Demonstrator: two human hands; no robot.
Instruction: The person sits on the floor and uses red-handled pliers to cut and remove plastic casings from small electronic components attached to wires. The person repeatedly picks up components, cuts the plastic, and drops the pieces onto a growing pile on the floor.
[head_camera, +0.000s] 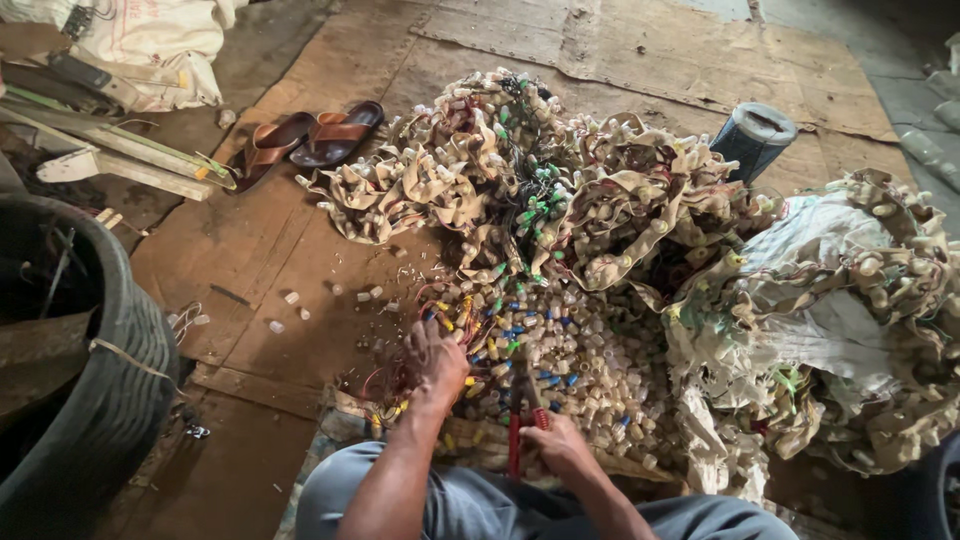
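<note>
Fingers of the right hand (556, 445) are wrapped tight around the red handles of a cutter (521, 418), which stands nearly upright with its jaws pointing into the pile. Those of the left hand (436, 362) are curled and pressed down among the small caps (560, 350), touching red and yellow wires (400, 395); whether they pinch one, I cannot tell. Loose caps, cream with some blue and green, lie heaped on the floor just ahead of the knees. Behind them sits a tangled heap of beige strips (520, 170) studded with the same caps, spilling onto a torn sack (820, 300) at right. Farther off lie brown sandals (310, 137), a dark spool (753, 138) and a tyre (90, 390) on cardboard (250, 250).
</note>
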